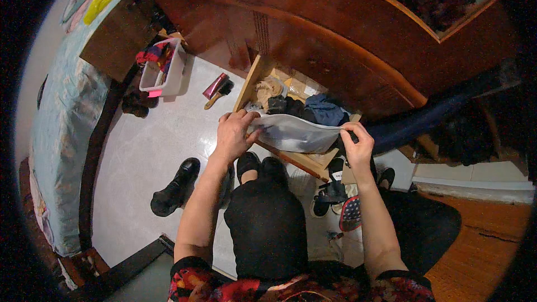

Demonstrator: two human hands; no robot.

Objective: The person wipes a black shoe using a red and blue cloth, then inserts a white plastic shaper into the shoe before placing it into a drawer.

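Observation:
Between both hands a translucent white zip pouch (298, 133) is stretched by its upper edge over an open wooden drawer (248, 82). My left hand (236, 133) pinches the pouch's left end. At the right end, the thumb and fingers of my right hand (357, 141) hold the corner of the zip edge. Behind the pouch, the drawer holds a bunched beige cloth (268, 91), black cloth items (289, 107) and a dark blue garment (325, 110). Part of the drawer's inside is hidden by the pouch.
A brush (219, 94) and a maroon tube (215, 86) lie on the floor near a white plastic bin (178, 73) with colourful cloth. A black shoe (176, 186) stands left; several shoes (321, 206) crowd the right. A bed (63, 142) borders the left. Someone's dark-clad leg (423, 226) is at right.

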